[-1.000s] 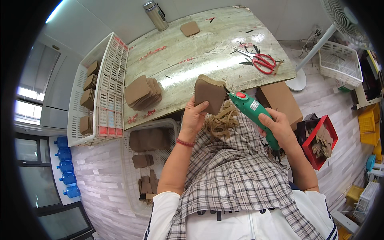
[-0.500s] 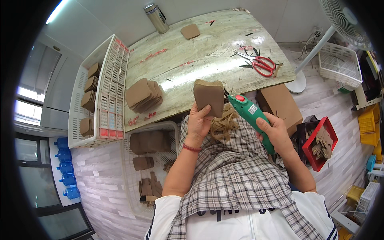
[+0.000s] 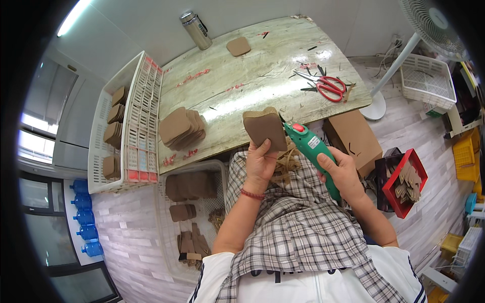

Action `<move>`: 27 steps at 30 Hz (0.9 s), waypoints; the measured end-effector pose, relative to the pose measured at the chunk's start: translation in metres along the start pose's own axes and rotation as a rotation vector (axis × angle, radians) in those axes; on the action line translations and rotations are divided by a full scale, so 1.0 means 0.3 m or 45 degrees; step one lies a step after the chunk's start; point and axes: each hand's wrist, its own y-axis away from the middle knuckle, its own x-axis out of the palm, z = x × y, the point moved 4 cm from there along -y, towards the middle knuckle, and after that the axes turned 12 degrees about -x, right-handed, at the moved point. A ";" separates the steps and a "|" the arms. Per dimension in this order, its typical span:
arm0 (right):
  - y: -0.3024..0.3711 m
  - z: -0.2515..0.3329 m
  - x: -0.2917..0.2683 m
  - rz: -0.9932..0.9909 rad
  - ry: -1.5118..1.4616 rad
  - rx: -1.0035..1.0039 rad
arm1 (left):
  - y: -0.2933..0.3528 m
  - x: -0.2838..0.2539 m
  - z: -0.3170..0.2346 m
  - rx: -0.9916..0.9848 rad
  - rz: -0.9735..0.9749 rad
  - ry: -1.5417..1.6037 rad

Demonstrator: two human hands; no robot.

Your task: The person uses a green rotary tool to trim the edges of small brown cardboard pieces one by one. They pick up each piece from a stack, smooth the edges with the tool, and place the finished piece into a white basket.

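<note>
My left hand (image 3: pixel 261 160) grips a brown rounded pad (image 3: pixel 264 130) by its lower end, thumb on its face and the paler edge turned up. In my right hand (image 3: pixel 338 169) is a green handheld electric cutter (image 3: pixel 313 146) with a red button. Its dark tip is at the pad's right edge; whether it touches cannot be made out. Tan trimmed strips (image 3: pixel 287 164) lie on the checked apron in my lap, below the pad. On the table, left of my hands, sits a fanned stack of brown pads (image 3: pixel 181 129).
Red-handled scissors (image 3: pixel 331 88) lie among dark scraps on the table (image 3: pixel 222 76). A steel thermos (image 3: pixel 196 30) and a single pad (image 3: pixel 238 46) are farther back. White crates (image 3: pixel 141 121) of pads stand at left; a cardboard box (image 3: pixel 356 139) and red tray (image 3: pixel 422 174) at right.
The pad has tilted, its lower end shifting right with my left hand. The cutter has moved slightly left and down, staying at the pad's right edge.
</note>
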 end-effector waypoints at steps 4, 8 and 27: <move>0.000 -0.005 0.002 -0.028 -0.001 -0.012 | 0.005 0.014 0.013 -0.022 -0.021 0.008; -0.001 0.001 0.005 -0.017 0.016 -0.012 | 0.004 -0.007 0.025 -0.030 -0.045 0.017; 0.021 0.030 -0.078 0.137 0.067 0.091 | 0.049 -0.007 -0.126 -0.125 -0.076 -0.435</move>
